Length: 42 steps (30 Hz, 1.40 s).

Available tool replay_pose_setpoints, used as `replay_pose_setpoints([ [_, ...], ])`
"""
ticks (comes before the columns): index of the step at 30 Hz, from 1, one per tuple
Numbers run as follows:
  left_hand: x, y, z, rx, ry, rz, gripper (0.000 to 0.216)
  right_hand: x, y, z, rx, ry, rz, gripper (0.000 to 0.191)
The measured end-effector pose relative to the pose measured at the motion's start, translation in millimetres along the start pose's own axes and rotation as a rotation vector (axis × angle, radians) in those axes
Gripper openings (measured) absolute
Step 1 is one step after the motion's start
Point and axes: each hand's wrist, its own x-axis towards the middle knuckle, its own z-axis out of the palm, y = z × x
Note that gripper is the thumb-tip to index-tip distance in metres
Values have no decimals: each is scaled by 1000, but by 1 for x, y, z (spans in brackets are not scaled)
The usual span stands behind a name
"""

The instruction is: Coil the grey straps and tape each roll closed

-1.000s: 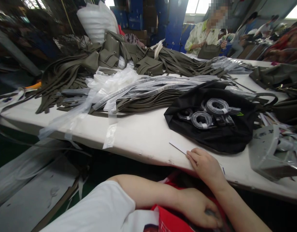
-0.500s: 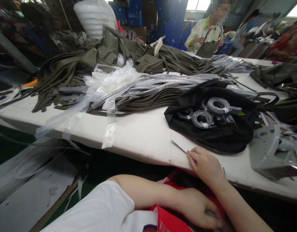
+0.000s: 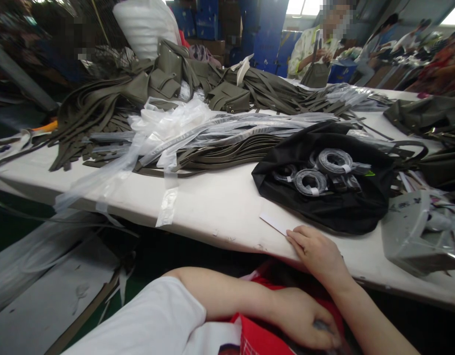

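My right hand (image 3: 318, 251) reaches in from the lower right and rests at the table's front edge. Its thumb and fingers pinch one end of a white paper strip (image 3: 273, 224), whose other end points left over the tabletop. Below, my left hand (image 3: 312, 323) is closed in my lap by the red apron (image 3: 264, 340); a bit of something greyish shows between its fingers, too hidden to name. Just beyond the strip lies a black cloth bag (image 3: 282, 197), with several coiled straps (image 3: 310, 182) wrapped in clear plastic on top.
Olive-brown straps (image 3: 227, 153) and clear plastic sleeves (image 3: 175, 121) spread over the white table (image 3: 212, 207). A grey plastic bin (image 3: 404, 236) stands at the right. Across the table a person (image 3: 304, 52) handles an olive handbag (image 3: 316, 74). A white foam roll (image 3: 146, 29) stands behind.
The white paper strip has turned in my right hand, so more of its flat face shows. My left hand stays put. The person opposite has shifted their hands on the handbag.
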Motion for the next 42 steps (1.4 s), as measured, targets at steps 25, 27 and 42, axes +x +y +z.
replay_pose_setpoints([
  [25,-2,0,0,-7,12,9,31,9,-12,-6,-92,-68,-1,20],
  [27,-2,-1,1,-7,13,11,30,9,-9,-9,-57,-57,7,21],
  [42,2,-1,8,36,53,3,32,-81,6,-14,-159,-65,191,26],
])
